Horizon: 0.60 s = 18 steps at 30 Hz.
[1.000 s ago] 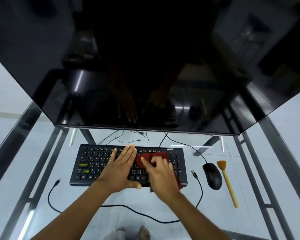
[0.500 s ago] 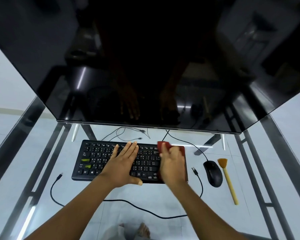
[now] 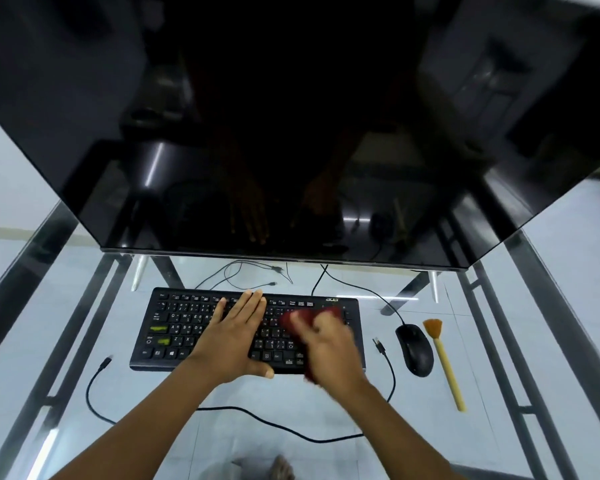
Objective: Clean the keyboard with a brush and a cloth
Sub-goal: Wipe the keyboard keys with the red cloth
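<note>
Wiping under way: right hand grips cloth on keyboard, left hand flat beside; brush, rightward, seems finished with

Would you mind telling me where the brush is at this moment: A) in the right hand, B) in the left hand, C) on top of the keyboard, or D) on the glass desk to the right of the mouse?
D: the brush lies flat on the glass desk right of the mouse, apart from the keyboard.
</note>
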Each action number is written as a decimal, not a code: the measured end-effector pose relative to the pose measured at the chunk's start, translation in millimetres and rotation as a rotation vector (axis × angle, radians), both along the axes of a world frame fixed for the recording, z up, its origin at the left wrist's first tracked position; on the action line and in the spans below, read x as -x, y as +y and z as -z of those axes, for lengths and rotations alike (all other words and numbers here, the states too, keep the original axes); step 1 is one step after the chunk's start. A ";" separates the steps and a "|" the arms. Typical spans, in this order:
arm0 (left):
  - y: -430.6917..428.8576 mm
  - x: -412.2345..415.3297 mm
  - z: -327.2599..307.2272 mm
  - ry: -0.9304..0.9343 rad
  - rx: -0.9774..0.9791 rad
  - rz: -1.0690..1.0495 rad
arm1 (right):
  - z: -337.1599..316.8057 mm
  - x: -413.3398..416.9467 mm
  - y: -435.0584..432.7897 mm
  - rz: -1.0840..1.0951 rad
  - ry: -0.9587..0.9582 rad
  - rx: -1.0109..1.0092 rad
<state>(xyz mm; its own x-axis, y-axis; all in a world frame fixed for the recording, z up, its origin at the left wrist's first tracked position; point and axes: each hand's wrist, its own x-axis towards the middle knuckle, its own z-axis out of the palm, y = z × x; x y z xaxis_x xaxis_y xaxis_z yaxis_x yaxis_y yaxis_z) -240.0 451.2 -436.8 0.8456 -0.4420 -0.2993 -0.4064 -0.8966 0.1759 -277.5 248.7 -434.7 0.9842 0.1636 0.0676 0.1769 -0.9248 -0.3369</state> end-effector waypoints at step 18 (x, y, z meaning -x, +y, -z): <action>1.8 -1.0 3.2 -0.030 0.013 -0.005 | 1.5 -1.0 36.0 -0.148 0.046 -0.031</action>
<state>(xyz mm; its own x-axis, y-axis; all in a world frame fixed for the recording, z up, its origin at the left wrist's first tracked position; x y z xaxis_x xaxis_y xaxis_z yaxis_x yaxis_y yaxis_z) -239.0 453.1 -440.0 0.8561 -0.4420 -0.2678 -0.4076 -0.8961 0.1758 -276.5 284.6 -436.2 0.9516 0.3059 0.0302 0.2945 -0.8789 -0.3754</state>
